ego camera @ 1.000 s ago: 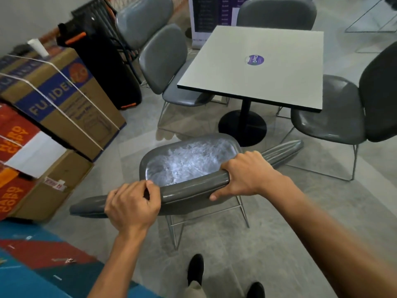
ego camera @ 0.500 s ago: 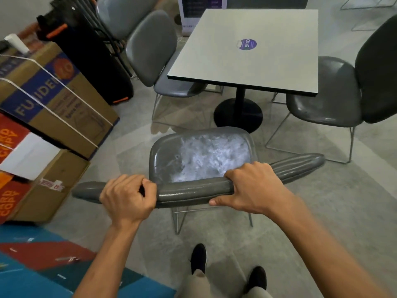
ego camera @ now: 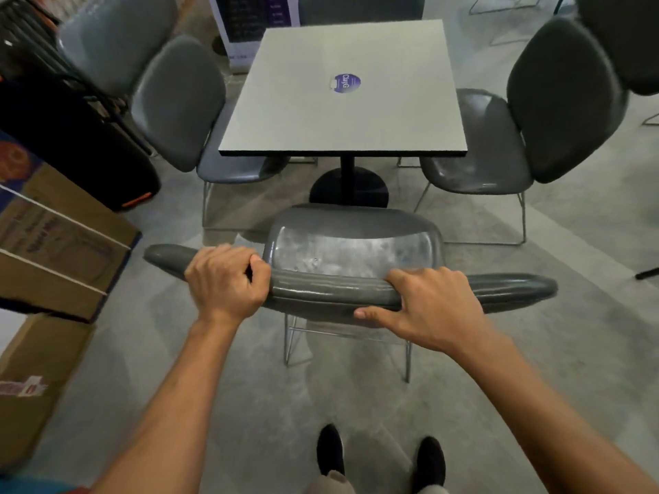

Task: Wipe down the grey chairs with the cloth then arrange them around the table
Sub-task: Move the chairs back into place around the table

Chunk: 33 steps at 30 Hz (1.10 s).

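A grey chair [ego camera: 353, 244] stands right in front of me, its seat facing the near edge of the square white table [ego camera: 342, 98]. My left hand [ego camera: 226, 281] grips the top of its backrest on the left. My right hand [ego camera: 428, 308] grips the same backrest on the right, thumb underneath. The seat's front edge lies close to the table's black round base [ego camera: 349, 187]. One grey chair [ego camera: 178, 105] sits at the table's left side and another grey chair [ego camera: 517, 137] at its right side. No cloth is in view.
Cardboard boxes [ego camera: 53, 237] are stacked along the left, with a black case [ego camera: 71, 137] behind them. A further grey chair [ego camera: 107, 37] stands at the far left, and a purple and white sign [ego camera: 256, 16] beyond the table. My feet [ego camera: 378, 454] are on grey floor behind the chair.
The chair has turned and slid rightward and forward, and now faces the table's near side squarely. Both hands have kept hold of the backrest. My view has swung toward the table.
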Motion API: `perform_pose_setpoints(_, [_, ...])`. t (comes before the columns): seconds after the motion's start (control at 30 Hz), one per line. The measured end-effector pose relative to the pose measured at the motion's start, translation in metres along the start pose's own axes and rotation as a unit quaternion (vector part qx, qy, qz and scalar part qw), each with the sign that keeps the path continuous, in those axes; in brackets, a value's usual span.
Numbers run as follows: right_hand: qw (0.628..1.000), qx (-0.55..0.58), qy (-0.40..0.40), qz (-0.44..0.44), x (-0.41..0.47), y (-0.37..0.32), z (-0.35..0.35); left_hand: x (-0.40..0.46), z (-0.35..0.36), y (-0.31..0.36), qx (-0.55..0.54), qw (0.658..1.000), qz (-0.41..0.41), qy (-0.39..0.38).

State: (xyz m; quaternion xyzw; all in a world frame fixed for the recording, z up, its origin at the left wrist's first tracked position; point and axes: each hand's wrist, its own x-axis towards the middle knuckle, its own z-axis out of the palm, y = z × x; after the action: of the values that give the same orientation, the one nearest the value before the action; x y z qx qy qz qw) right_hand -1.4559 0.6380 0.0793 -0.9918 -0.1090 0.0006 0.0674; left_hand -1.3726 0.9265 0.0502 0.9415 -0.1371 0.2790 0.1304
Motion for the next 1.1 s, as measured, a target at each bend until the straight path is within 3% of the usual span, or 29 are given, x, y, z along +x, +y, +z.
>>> perform_pose_setpoints(0.3, [0.991,-0.046,0.127,0.015,0.01,0.009,0.018,0.016,0.012,0.001,-0.032,0.999,0.008,0.014])
perform_pose_setpoints(0.73, [0.984,-0.024,0.175,0.018,-0.008,-0.007,0.017,-0.002,-0.008,0.006,-0.046,0.996,-0.042,-0.058])
perform_pose_setpoints(1.0, [0.96,-0.012,0.277,0.045,-0.026,0.018,0.024,-0.006,-0.008,0.005,-0.049,0.994,-0.058,-0.073])
perform_pose_setpoints(1.1, [0.926,-0.073,0.362,0.074,-0.011,0.023,0.045,-0.004,-0.004,0.004,-0.056,0.994,-0.057,-0.072])
